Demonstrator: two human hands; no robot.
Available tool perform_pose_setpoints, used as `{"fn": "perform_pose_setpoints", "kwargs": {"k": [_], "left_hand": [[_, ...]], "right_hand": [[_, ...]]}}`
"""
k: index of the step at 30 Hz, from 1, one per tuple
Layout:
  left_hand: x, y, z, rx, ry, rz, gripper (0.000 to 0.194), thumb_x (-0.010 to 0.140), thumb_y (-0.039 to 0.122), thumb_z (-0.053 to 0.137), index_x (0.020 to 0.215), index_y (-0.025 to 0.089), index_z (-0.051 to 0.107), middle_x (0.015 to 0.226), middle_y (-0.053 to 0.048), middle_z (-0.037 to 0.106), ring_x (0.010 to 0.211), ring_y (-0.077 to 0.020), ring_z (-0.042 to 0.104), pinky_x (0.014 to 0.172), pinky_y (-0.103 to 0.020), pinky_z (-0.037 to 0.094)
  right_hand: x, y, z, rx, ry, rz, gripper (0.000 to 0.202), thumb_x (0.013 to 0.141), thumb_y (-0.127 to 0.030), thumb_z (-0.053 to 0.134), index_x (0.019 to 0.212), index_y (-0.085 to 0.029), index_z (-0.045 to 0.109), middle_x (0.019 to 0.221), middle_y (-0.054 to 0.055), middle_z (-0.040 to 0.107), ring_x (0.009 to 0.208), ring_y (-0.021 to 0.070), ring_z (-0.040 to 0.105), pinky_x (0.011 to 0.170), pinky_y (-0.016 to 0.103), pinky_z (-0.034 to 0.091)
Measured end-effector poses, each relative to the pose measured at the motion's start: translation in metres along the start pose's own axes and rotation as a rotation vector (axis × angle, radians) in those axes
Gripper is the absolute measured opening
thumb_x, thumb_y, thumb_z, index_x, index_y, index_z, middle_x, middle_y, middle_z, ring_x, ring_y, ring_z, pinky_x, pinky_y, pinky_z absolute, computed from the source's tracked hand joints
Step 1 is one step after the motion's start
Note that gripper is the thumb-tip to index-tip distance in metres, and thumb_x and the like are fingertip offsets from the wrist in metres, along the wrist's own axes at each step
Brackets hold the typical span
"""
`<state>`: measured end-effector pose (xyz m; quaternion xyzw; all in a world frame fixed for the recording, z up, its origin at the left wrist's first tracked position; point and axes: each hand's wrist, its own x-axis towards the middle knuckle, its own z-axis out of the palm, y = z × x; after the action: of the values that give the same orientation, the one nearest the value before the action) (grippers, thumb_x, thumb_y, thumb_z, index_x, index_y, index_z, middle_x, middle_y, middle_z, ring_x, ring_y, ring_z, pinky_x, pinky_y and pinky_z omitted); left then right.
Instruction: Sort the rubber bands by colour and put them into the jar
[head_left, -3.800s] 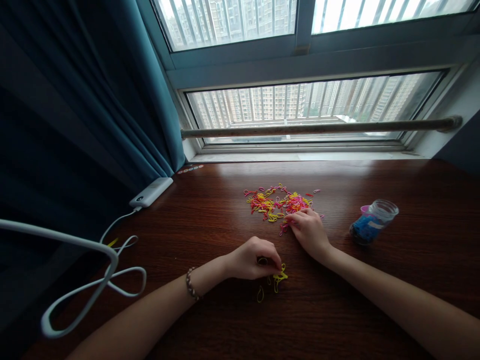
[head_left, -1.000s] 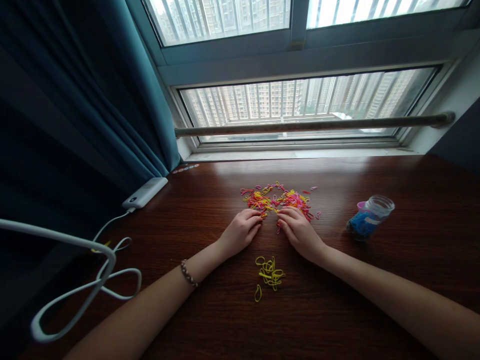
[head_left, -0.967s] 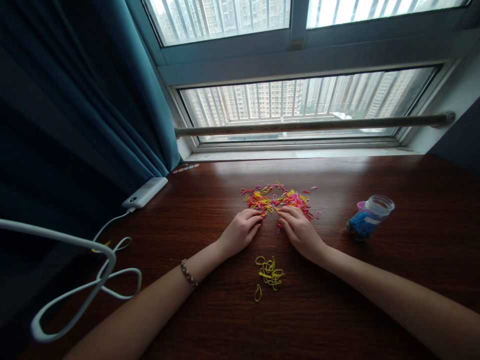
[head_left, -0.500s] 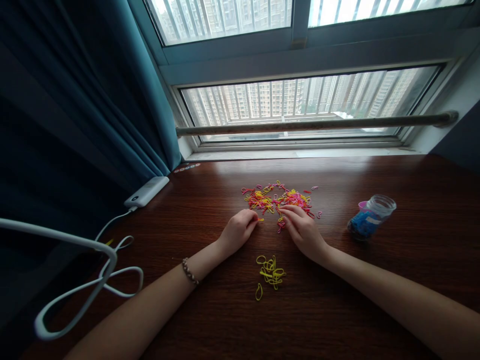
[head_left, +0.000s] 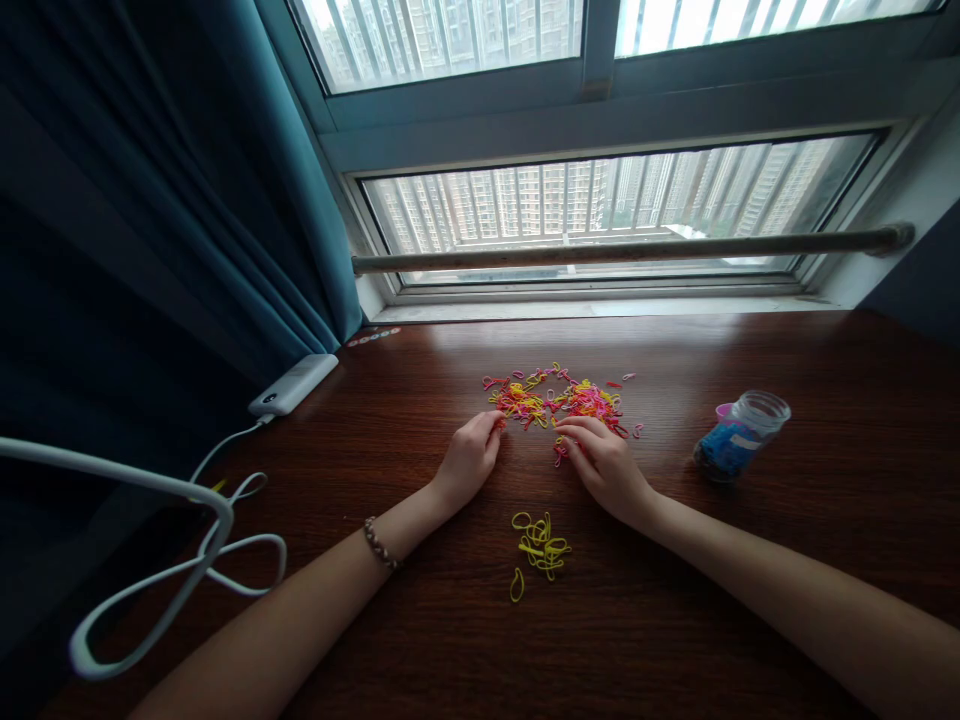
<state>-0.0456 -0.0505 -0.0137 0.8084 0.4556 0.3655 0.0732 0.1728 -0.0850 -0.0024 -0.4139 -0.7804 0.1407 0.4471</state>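
Note:
A loose pile of small pink, red, orange and yellow rubber bands (head_left: 589,398) lies on the dark wooden table. At its near left edge is my left hand (head_left: 466,462), its fingers pinched together with a bit of orange-red band showing at the tips. My right hand (head_left: 606,468) rests at the pile's near right side. Its thumb and fingers come together over a few bands, and whatever is between the tips is hidden. Closer to me, between my forearms, lies a separate small heap of yellow-green rubber bands (head_left: 546,548), with a single yellow-green band (head_left: 517,585) beside it.
To the right, a clear jar (head_left: 739,440) with a blue label leans at a tilt, a pink piece near its mouth. A white power bank (head_left: 294,384) with a white cable (head_left: 150,480) sits at the left by the blue curtain (head_left: 300,220). A window with a rail (head_left: 600,255) is behind the table.
My left hand has moved slightly away from me and to the left, toward the pile's edge; the orange-yellow band by its fingertips no longer shows there. My right fingertips have shifted slightly.

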Motion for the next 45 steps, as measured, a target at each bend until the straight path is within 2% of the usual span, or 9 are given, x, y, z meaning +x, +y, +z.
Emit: {"fn": "perform_pose_setpoints", "kwargs": {"k": [3,8,13,19,22,30,35,39,45], "left_hand": [[0.002,-0.001,-0.001,-0.009,0.042,-0.051,0.032,0.078,0.007,0.045,0.107,0.018,0.051,0.101,-0.007,0.056,0.085,-0.0164,0.057,0.082,-0.034,0.047],[0.003,-0.003,0.0,-0.085,0.093,-0.165,0.042,0.076,0.006,0.046,0.116,0.018,0.044,0.114,-0.009,0.045,0.067,-0.0086,0.056,0.077,-0.031,0.05],[0.002,-0.002,0.0,-0.142,0.118,-0.189,0.026,0.077,0.009,0.049,0.102,0.016,0.051,0.11,-0.007,0.042,0.067,-0.0078,0.056,0.073,-0.029,0.052],[0.004,-0.005,-0.004,-0.107,0.128,-0.192,0.001,0.075,0.013,0.054,0.076,0.015,0.054,0.088,-0.003,0.046,0.072,-0.0121,0.054,0.068,-0.029,0.05],[0.006,-0.007,-0.004,-0.049,0.11,-0.192,0.006,0.076,0.013,0.053,0.075,0.015,0.058,0.085,-0.003,0.048,0.078,-0.0147,0.052,0.072,-0.03,0.048],[0.006,-0.01,-0.005,-0.015,0.104,-0.17,0.032,0.077,0.004,0.041,0.093,0.018,0.065,0.091,-0.005,0.049,0.086,-0.0156,0.052,0.08,-0.03,0.045],[0.008,-0.018,-0.006,-0.107,0.127,-0.222,0.038,0.079,0.003,0.037,0.105,0.019,0.059,0.095,-0.004,0.052,0.071,-0.0105,0.054,0.071,-0.026,0.048],[0.01,-0.018,-0.007,-0.168,0.193,-0.251,0.032,0.079,0.007,0.042,0.106,0.018,0.056,0.096,-0.005,0.054,0.07,-0.0105,0.056,0.07,-0.026,0.049],[0.011,-0.01,-0.008,-0.203,0.229,-0.197,0.011,0.078,0.017,0.053,0.087,0.016,0.06,0.094,-0.005,0.054,0.079,-0.0137,0.056,0.071,-0.027,0.05]], "right_hand": [[0.0,0.0,-0.001,0.008,0.007,-0.002,0.023,0.086,-0.022,0.041,0.099,-0.019,0.061,0.101,0.01,0.059,0.097,0.0205,0.054,0.086,0.036,0.045],[-0.001,-0.007,-0.005,0.079,-0.024,-0.037,0.021,0.087,-0.022,0.041,0.089,-0.018,0.062,0.092,0.009,0.061,0.088,0.0181,0.057,0.079,0.032,0.047],[-0.005,-0.015,-0.006,0.144,-0.12,-0.091,0.021,0.088,-0.022,0.04,0.083,-0.018,0.06,0.086,0.007,0.061,0.078,0.0148,0.058,0.071,0.026,0.048],[-0.007,-0.016,-0.005,0.106,-0.188,-0.142,0.02,0.087,-0.019,0.039,0.084,-0.017,0.059,0.088,0.007,0.06,0.078,0.0142,0.058,0.071,0.025,0.046],[-0.007,-0.016,-0.006,0.094,-0.205,-0.167,0.019,0.087,-0.019,0.039,0.085,-0.017,0.058,0.088,0.008,0.06,0.078,0.0145,0.057,0.071,0.026,0.047],[-0.008,-0.015,-0.005,0.083,-0.235,-0.213,0.018,0.087,-0.019,0.04,0.087,-0.017,0.058,0.089,0.009,0.06,0.079,0.0157,0.057,0.071,0.027,0.047],[-0.008,-0.013,-0.005,0.079,-0.249,-0.226,0.018,0.087,-0.02,0.04,0.087,-0.017,0.058,0.089,0.01,0.061,0.08,0.0162,0.057,0.071,0.028,0.047],[-0.008,-0.02,-0.009,0.152,-0.244,-0.233,0.019,0.086,-0.021,0.042,0.084,-0.016,0.06,0.088,0.01,0.061,0.078,0.016,0.058,0.07,0.028,0.047],[-0.01,-0.04,-0.016,0.444,-0.458,-0.282,0.03,0.088,-0.024,0.039,0.074,-0.016,0.064,0.066,0.006,0.064,0.063,0.0134,0.058,0.063,0.025,0.048]]}}
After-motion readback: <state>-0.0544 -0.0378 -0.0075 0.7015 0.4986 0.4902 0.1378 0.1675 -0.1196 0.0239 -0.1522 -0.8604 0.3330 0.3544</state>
